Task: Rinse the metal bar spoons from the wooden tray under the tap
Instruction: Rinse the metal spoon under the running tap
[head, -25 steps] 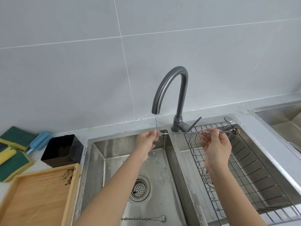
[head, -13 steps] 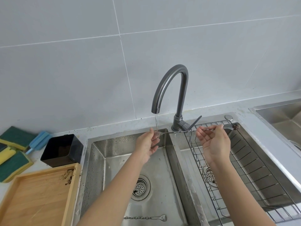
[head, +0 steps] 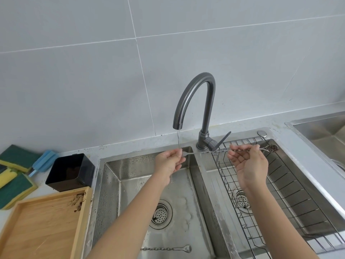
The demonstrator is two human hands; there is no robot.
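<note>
Right hand (head: 249,165) now lower, palm-up.

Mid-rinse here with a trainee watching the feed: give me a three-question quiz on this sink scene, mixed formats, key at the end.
1. True or false: the water stream lands on the dirty bowl of the held bar spoon.
2. Multiple choice: the second bar spoon lies A) on the wooden tray, B) on the floor of the left basin, C) in the wire rack.
3. Fill in: the right hand holds the spoon's shaft over the ____ basin.

Key:
1. False. The stream meets the fork-like end at the left hand; the speckled bowl sits out to the right, clear of the water.
2. B.
3. Right.
</note>
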